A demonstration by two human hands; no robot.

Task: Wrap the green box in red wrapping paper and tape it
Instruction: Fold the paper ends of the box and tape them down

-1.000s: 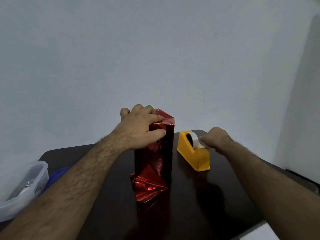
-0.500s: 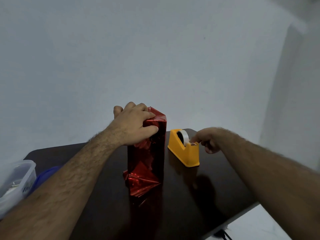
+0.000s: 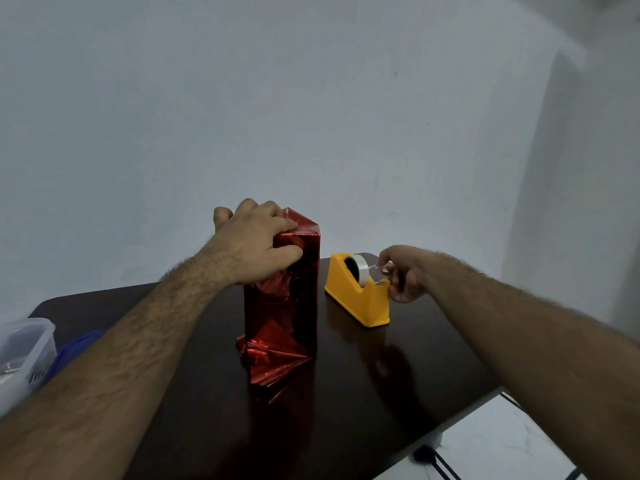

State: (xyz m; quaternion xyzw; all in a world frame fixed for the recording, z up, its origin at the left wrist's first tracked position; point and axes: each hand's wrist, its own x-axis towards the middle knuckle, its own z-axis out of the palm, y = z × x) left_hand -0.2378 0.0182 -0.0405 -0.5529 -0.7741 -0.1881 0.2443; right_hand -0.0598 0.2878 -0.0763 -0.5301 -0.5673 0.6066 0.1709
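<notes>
Standing upright near the middle of the dark table (image 3: pixel 381 393) is the box (image 3: pixel 282 299), fully covered in shiny red wrapping paper (image 3: pixel 273 362), loose folds bunched at its base. The left hand (image 3: pixel 256 244) clamps over the top, fingers curled across the folded paper, thumb pressing the near face. Just beside it on the right sits a yellow tape dispenser (image 3: pixel 360 299). The right hand (image 3: pixel 403 271) pinches a strip of clear tape (image 3: pixel 374 267) stretched from the roll. A clear plastic container (image 3: pixel 24 351) sits at the table's left edge.
</notes>
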